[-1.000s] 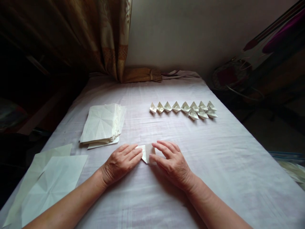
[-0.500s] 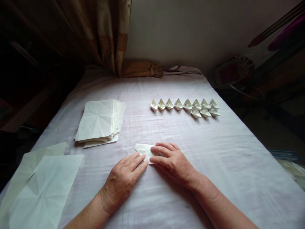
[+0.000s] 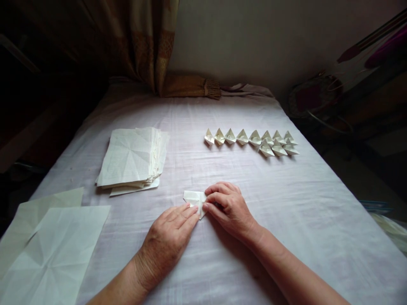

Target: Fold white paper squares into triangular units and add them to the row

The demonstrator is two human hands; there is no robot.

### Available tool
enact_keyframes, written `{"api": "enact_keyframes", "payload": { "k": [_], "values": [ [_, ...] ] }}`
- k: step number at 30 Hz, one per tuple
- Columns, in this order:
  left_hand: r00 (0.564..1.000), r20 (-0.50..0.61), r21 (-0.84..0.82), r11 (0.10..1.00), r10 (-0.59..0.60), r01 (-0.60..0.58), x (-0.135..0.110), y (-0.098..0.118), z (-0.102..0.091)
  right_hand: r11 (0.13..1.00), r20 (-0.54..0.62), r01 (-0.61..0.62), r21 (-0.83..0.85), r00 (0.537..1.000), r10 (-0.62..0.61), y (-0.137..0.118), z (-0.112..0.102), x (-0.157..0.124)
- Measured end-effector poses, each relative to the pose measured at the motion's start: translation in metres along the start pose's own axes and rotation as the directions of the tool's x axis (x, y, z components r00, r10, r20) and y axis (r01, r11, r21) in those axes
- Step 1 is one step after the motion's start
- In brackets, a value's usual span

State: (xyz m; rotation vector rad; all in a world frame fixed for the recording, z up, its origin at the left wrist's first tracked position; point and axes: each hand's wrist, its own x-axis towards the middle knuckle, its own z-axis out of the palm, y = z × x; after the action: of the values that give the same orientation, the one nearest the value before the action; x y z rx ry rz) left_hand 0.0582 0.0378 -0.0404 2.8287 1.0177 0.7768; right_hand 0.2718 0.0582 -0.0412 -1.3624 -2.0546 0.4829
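Note:
A small folded piece of white paper point(image 3: 192, 197) lies on the cloth between my hands, with creases and a vertical seam near its middle. Flat on its lower left part rest the stretched fingers of my left hand point(image 3: 170, 235). On the other side, my right hand point(image 3: 231, 210) has its fingers bent and grips the paper's right edge between thumb and fingers. The right end of the paper is hidden under those fingers.
Beyond my hands, several folded paper boats point(image 3: 255, 138) stand in two rows. To the left lies a stack of creased paper sheets point(image 3: 125, 159), with loose sheets point(image 3: 60, 250) nearer me. A gold curtain point(image 3: 152, 51) hangs at the far edge of the cloth-covered surface point(image 3: 305, 212).
My right fingers have curled and drawn in at the paper's right end, and a vertical seam now shows there. My left hand stays on the paper. The view has shifted slightly.

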Motion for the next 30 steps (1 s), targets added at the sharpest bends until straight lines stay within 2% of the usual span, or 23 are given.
{"api": "enact_keyframes", "payload": {
  "k": [9, 24, 30],
  "values": [
    [1.000, 0.020, -0.004, 1.000, -0.019, 0.019, 0.000, 0.000, 0.000, 0.993, -0.087, -0.112, -0.032, 0.990, 0.109, -0.010, 0.011, -0.003],
    [1.000, 0.022, -0.021, 1.000, 0.000, 0.000, 0.000, -0.002, -0.002, 0.992, -0.120, -0.102, -0.076, 0.988, 0.092, -0.010, 0.015, -0.004],
    [0.999, 0.035, -0.050, 0.999, 0.007, -0.005, 0.002, -0.005, -0.004, 0.997, -0.078, -0.068, -0.020, 0.995, 0.067, -0.007, 0.008, -0.006]
  ]
}}
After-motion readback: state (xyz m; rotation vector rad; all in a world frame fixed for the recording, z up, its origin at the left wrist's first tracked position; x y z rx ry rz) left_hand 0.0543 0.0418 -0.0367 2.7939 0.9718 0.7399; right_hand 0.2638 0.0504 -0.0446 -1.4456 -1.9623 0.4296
